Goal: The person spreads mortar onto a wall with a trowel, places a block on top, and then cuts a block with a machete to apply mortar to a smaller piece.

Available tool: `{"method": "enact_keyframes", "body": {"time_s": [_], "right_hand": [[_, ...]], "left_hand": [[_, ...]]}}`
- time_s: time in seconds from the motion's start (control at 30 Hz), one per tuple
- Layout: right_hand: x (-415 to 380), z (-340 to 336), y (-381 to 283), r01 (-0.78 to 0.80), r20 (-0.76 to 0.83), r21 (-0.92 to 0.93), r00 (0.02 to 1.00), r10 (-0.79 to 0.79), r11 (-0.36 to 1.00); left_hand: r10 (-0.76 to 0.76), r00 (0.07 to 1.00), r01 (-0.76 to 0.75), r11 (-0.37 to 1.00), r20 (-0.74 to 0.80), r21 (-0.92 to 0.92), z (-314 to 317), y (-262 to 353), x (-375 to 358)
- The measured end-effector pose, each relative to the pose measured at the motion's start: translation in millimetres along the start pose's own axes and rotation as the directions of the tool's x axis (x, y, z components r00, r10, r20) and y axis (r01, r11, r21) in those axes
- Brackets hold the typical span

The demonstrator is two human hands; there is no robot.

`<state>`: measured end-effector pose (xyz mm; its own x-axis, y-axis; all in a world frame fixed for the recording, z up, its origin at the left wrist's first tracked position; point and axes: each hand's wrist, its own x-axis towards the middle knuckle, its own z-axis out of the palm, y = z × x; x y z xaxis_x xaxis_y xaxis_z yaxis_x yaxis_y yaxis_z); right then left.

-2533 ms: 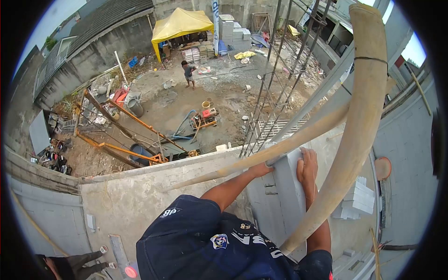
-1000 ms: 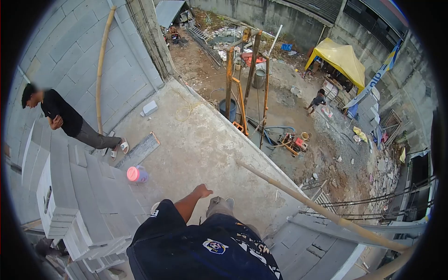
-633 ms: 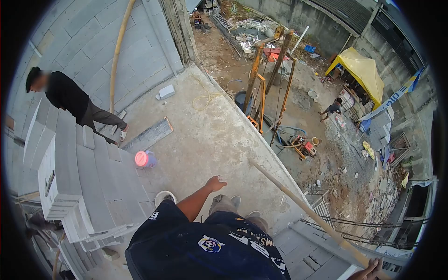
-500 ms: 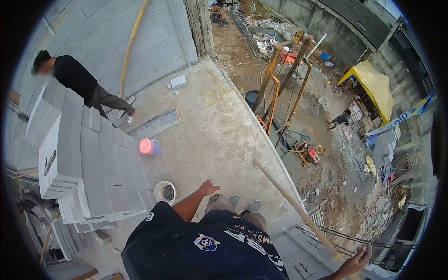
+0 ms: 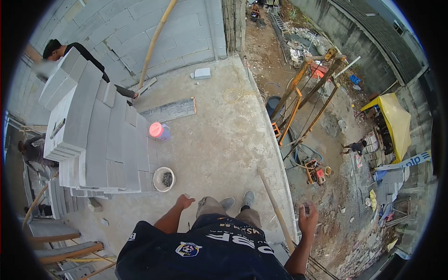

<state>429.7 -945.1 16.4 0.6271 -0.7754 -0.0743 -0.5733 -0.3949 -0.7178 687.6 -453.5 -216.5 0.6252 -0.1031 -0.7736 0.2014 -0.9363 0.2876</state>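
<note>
My left hand (image 5: 185, 201) hangs beside my left thigh above the concrete floor, fingers loosely stretched and nothing visible in them. Nearest to it is a white bucket (image 5: 157, 179) with dark thin pieces, possibly nails, inside. My right hand (image 5: 308, 218) is raised out to the right, past the slab edge in view, with thumb and fingers apart and no object seen in it. Between that hand and my legs runs a bamboo pole (image 5: 276, 207), apart from the fingers. My grey shoes (image 5: 248, 198) are on the floor.
A tall stack of grey blocks (image 5: 100, 135) stands left, with a jug (image 5: 159, 131) with a pink lid and a plank (image 5: 170, 110) nearby. The slab edge (image 5: 276, 154) drops to a yard with an orange frame (image 5: 298, 88). One person (image 5: 86, 56) is behind the blocks.
The view has shifted, and I have turned slightly. My right hand has come up and inward, away from the lower right corner. The person at left has moved farther behind the block stack.
</note>
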Motion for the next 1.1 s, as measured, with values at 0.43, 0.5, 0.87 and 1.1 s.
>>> {"method": "enact_keyframes", "body": {"time_s": [0.43,0.5,0.87,1.1], "right_hand": [[118.8,64.8,-8.2,0.288,0.435,0.018,0.860,-0.267,0.958],[137.0,81.9,-15.2,0.340,0.457,0.075,0.824,-0.335,0.937],[161.8,185.3,-69.1,0.361,0.603,0.326,0.632,-0.487,0.873],[95.8,234.2,-109.7,0.519,0.729,0.296,0.420,-0.541,0.802]], "left_hand": [[0.217,0.976,-0.193,0.830,-0.016,-0.523,58.9,141.7,-82.0],[0.102,0.994,-0.097,0.738,-0.032,-0.668,62.0,123.7,-93.4],[-0.541,0.829,0.332,0.677,-0.139,-0.657,166.7,-19.1,-173.7],[-0.498,0.867,0.321,0.529,0.020,-0.786,202.3,-8.8,-192.4]]}}
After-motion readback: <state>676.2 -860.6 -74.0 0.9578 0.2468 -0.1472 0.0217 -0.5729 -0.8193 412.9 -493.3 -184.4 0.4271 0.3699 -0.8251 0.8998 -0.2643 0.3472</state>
